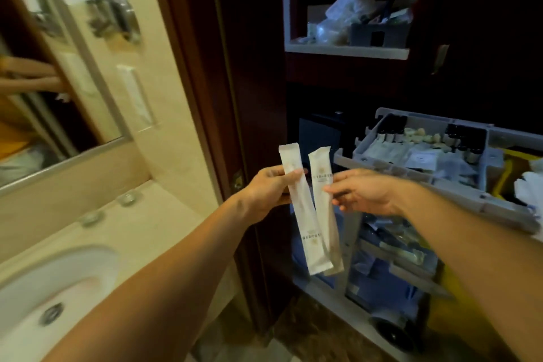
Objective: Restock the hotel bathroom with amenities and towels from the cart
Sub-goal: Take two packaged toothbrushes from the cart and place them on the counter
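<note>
Two long white amenity packets hang side by side in mid-air between the sink counter and the cart. My left hand (269,191) pinches the left packet (305,232) near its top. My right hand (364,192) touches the right packet (326,209) with its fingertips; whether it pinches that packet I cannot tell. The grey housekeeping cart (496,203) stands in the doorway at the right, and its top tray holds small dark bottles (461,138) and flat white packets (420,159).
A cream counter (152,223) with a white sink (50,291) lies at the lower left, below a mirror (44,73). A dark wooden door frame (223,97) separates the counter from the cart. A white shelf (346,51) with bagged items sits high behind the cart.
</note>
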Tool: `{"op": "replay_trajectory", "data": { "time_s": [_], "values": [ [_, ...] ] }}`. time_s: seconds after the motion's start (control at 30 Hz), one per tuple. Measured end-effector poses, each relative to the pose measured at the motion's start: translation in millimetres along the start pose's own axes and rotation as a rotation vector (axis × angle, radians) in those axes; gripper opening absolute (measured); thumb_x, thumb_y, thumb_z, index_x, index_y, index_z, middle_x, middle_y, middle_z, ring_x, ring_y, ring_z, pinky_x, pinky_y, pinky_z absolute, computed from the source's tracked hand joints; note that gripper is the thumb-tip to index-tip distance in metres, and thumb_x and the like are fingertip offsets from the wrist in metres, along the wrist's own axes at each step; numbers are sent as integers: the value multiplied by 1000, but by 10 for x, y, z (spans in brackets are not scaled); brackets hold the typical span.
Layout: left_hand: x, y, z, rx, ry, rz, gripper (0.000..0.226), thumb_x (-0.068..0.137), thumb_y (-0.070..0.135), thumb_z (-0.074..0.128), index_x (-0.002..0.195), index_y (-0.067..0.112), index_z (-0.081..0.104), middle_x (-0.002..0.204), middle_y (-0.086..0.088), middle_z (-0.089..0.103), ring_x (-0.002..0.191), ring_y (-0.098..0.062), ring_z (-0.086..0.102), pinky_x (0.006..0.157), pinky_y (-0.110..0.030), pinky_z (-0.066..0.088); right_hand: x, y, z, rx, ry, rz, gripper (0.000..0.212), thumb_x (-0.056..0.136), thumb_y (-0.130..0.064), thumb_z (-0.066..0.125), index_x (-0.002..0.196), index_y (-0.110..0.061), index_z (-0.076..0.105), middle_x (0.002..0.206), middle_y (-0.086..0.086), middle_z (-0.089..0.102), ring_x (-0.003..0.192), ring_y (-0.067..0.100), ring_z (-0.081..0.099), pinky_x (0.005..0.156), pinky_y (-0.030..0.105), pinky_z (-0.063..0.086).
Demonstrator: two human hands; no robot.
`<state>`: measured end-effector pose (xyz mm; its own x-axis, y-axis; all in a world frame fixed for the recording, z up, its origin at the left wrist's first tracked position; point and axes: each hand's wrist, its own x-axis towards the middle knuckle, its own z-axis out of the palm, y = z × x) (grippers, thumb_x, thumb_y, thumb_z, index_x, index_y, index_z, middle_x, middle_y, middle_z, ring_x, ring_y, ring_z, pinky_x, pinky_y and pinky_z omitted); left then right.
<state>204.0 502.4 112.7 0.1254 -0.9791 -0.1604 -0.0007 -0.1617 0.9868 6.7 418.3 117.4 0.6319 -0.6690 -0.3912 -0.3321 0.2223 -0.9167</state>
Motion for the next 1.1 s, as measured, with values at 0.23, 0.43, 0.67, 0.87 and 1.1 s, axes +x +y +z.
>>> {"op": "replay_trajectory", "data": {
  "time_s": [0.23,0.43,0.67,0.87,1.1],
  "values": [
    [-645,-152,-492,10,100,-54,32,104,34,48,118,14,69,109,-6,75,101,-21,71,88,-38,57,61,-89,657,-102,-125,-16,20,94,-16,68,112,-14,75,106,7,76,78,13,62,74,26,53],
    [-1036,-259,-1082,29,213,-39,27,104,26,49,129,17,57,115,-14,71,101,-30,70,86,-46,59,224,-295,1377,-120,-230,7,23,102,-24,56,119,-16,69,101,10,72,66,14,62,66,30,56],
    [-1465,-338,-1990,-46,202,-88,56,87,-13,62,134,14,49,121,-18,67,110,-30,67,91,-42,58,532,-539,2353,-164,-294,-7,23,99,-10,59,121,-8,63,88,9,74,75,17,73,66,27,58],
    [-1749,-520,-2766,45,380,-124,34,86,-5,70,118,-9,60,113,-25,70,105,-31,70,90,-37,58,817,-637,3109,-282,-359,-15,26,93,-1,63,119,-5,64,100,11,76,90,17,73,76,26,57],
    [-2094,-704,-3389,16,423,-163,25,103,15,46,119,32,55,108,-3,70,90,-19,66,78,-32,53,1167,-571,3895,-460,-278,-92,10,91,-12,70,82,-17,70,75,-10,70,77,8,59,70,25,39]
  ]
}}
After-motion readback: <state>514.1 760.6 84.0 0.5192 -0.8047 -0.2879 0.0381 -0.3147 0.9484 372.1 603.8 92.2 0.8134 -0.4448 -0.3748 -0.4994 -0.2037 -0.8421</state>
